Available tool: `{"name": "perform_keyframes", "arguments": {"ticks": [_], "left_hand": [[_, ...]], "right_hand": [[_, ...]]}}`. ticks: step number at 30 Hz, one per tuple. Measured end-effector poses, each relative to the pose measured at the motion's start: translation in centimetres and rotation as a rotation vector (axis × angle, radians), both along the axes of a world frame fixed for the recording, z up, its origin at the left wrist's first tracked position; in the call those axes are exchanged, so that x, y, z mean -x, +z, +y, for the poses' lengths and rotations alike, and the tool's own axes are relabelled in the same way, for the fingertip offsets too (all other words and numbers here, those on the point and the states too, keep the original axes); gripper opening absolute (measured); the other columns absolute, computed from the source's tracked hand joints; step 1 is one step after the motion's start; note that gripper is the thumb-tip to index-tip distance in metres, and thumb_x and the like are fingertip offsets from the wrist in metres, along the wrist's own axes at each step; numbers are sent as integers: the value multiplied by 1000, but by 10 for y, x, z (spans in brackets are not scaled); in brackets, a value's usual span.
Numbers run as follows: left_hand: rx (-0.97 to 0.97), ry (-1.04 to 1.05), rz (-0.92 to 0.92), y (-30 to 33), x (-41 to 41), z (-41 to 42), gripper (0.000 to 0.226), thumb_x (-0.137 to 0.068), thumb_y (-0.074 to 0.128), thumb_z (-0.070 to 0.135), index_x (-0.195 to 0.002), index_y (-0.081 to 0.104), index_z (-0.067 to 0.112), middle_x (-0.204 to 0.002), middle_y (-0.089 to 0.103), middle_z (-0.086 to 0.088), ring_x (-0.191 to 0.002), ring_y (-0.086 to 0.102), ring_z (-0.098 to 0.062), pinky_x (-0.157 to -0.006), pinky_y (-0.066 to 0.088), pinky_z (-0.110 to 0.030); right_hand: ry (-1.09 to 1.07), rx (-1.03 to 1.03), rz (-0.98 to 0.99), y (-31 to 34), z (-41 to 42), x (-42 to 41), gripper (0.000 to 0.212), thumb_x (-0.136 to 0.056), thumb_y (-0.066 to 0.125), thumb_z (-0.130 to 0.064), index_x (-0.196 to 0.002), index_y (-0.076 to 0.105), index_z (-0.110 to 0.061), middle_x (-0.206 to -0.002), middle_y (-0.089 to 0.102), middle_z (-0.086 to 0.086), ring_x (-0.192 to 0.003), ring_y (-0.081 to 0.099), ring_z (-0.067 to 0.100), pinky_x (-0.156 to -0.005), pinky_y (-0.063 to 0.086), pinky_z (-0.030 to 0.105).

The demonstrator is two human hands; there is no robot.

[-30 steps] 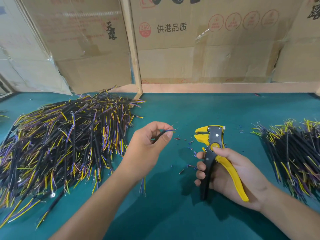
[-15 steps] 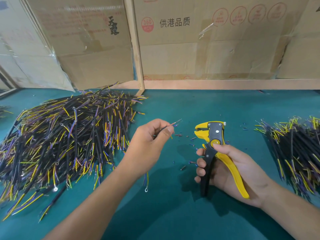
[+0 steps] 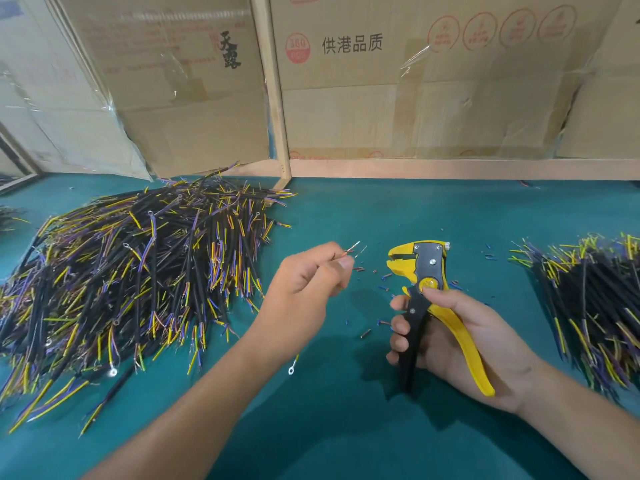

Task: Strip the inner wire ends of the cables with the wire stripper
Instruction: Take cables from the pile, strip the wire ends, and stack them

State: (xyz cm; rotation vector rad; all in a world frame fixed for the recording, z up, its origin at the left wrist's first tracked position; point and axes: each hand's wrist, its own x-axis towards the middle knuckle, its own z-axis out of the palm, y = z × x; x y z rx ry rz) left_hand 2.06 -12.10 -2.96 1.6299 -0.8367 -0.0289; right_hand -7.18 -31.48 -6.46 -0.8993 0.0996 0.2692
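My left hand [image 3: 304,285] pinches one cable, whose thin inner wire ends [image 3: 353,249] stick out up and to the right past thumb and forefinger. The cable's other end with a ring terminal [image 3: 292,370] hangs below my wrist. My right hand [image 3: 460,341] grips the yellow and black wire stripper [image 3: 420,271], jaws pointing left toward the wire ends, a short gap apart. A big pile of black cables with yellow, blue and purple inner wires [image 3: 131,271] lies on the left.
A second pile of cables [image 3: 588,306] lies at the right edge. Small bits of stripped insulation [image 3: 381,285] are scattered on the green table [image 3: 346,427] between my hands. Cardboard boxes [image 3: 415,81] and a wooden frame [image 3: 277,116] stand along the back.
My left hand has turned the cable so the wire ends point more upward. The stripper in my right hand has stayed nearly where it was.
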Motion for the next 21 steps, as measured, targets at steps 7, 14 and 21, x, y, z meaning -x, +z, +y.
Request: {"name": "perform_keyframes", "arguments": {"ticks": [7,14,21], "left_hand": [[-28,140,-23,14,4,-7,30,-83,40,19,-54,29,15,-58,25,2,-56,23,-12,-50,18,-24],[-193,198,-122,7,-4,-7,28,-74,34,38,-59,25,16,-60,22,-2,-62,21,-19,-57,19,-41],[-156,154,-121,2,3,-7,24,-79,37,24,-57,28,22,-56,24,9,-59,23,-14,-54,18,-33]], "right_hand": [[-17,30,-25,5,5,5,34,-88,62,-34,-105,63,-4,-84,52,16,-71,52,31,-75,54,48],[86,64,-82,5,14,16,38,-80,73,-32,-105,65,-3,-82,52,19,-70,53,33,-73,52,47],[182,56,-156,2,21,18,38,-84,77,-30,-107,63,-2,-82,54,21,-71,54,34,-75,49,51]]}}
